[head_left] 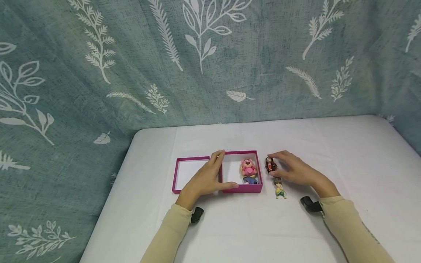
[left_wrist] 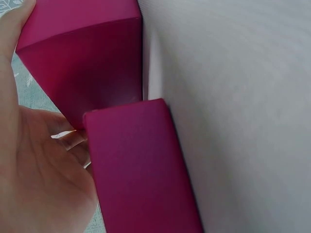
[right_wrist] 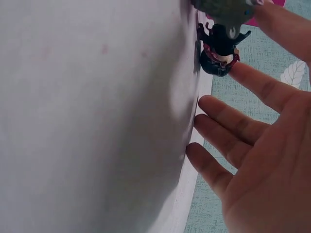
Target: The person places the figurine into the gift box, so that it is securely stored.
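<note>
My left hand (head_left: 205,179) holds the magenta box (head_left: 242,189) at its left side, thumb along the front edge and fingers at the back corner. Inside the box, on the right, lie a pink bear figurine (head_left: 248,168) and a blue-bodied figurine (head_left: 250,180), partly hidden by the front wall. Right of the box, my right hand (head_left: 294,171) pinches a small dark-haired figurine in red and black (head_left: 270,165) between thumb and index finger, low at the table. Just below it lies a brown-haired figurine in yellow and green (head_left: 279,190).
The box's lid (head_left: 174,175), magenta-rimmed and white inside, lies left of the box, partly behind my left hand. A white cloth covers the table (head_left: 246,226). A green leaf-patterned curtain (head_left: 210,87) hangs behind it.
</note>
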{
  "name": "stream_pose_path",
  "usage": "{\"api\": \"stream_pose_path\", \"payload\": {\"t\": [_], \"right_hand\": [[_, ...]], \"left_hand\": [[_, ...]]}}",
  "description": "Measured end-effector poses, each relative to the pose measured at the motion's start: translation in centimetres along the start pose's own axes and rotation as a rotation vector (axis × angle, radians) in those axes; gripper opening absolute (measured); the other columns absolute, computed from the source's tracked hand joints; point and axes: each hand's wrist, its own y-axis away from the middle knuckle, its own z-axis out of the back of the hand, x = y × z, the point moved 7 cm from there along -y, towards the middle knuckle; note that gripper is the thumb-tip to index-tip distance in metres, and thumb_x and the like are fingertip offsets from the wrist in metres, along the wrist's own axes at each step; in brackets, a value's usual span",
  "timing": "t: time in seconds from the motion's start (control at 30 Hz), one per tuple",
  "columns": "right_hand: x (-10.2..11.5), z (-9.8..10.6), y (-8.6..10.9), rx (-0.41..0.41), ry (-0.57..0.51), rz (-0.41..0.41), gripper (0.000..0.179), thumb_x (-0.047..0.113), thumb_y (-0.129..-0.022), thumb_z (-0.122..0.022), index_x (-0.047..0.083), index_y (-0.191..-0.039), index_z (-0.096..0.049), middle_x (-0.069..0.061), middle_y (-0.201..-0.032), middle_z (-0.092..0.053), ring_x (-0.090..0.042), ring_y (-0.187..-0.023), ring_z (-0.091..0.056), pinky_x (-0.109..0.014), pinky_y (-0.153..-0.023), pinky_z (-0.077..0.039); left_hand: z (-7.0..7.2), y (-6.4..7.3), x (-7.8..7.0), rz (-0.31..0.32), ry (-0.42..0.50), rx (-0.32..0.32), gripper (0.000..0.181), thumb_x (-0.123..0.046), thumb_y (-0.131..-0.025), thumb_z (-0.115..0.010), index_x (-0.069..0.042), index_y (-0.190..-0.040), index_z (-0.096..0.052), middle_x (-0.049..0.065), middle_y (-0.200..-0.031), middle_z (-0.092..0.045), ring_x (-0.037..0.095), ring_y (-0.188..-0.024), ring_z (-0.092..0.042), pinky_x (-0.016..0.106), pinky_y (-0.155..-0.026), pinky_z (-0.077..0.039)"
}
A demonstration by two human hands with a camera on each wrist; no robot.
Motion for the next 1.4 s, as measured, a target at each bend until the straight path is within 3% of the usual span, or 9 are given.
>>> {"api": "stream_pose_path", "payload": {"t": [0.33, 0.7, 1.07, 1.4], "right_hand": [[-0.28, -0.39, -0.07, 0.025, 0.028, -0.071, 0.072, 0.040, -0.088, -0.072, 0.004, -0.145, -0.045, -0.025, -0.141, -0.043, -0.048, -0.133, -0.038, -0.068, -0.105, -0.032], [0.04, -0.19, -0.23, 0.005, 0.078, -0.072, 0.064, 0.034, -0.091, -0.070, 0.005, -0.144, -0.047, -0.023, -0.140, -0.046, -0.046, -0.131, -0.040, -0.068, -0.105, -0.030], [-0.49, -0.46, -0.57, 0.008, 0.090, -0.128, 0.072, 0.038, -0.088, -0.072, 0.003, -0.145, -0.044, -0.025, -0.142, -0.044, -0.047, -0.133, -0.038, -0.068, -0.106, -0.029], [-0.56, -0.57, -0.62, -0.015, 0.102, -0.120, 0.069, 0.041, -0.086, -0.074, 0.001, -0.137, -0.053, -0.025, -0.140, -0.046, -0.047, -0.132, -0.039, -0.068, -0.105, -0.032]], "left_hand": [[0.02, 0.01, 0.02, 0.003, 0.005, 0.000, 0.117, -0.072, -0.075, -0.068, -0.017, -0.159, -0.010, 0.002, -0.161, -0.018, 0.025, -0.139, -0.042, 0.043, -0.112, -0.040], [0.20, -0.04, -0.01, 0.009, 0.005, -0.002, 0.117, -0.072, -0.074, -0.069, -0.019, -0.159, -0.009, 0.000, -0.161, -0.018, 0.025, -0.139, -0.042, 0.043, -0.111, -0.040], [0.29, -0.08, -0.07, 0.002, 0.000, -0.002, 0.117, -0.072, -0.074, -0.068, -0.018, -0.159, -0.009, 0.001, -0.161, -0.018, 0.025, -0.139, -0.042, 0.043, -0.111, -0.040], [0.08, 0.03, -0.01, 0.012, 0.020, 0.007, 0.117, -0.072, -0.074, -0.069, -0.015, -0.159, -0.011, 0.001, -0.162, -0.018, 0.025, -0.140, -0.041, 0.044, -0.112, -0.039]]}}
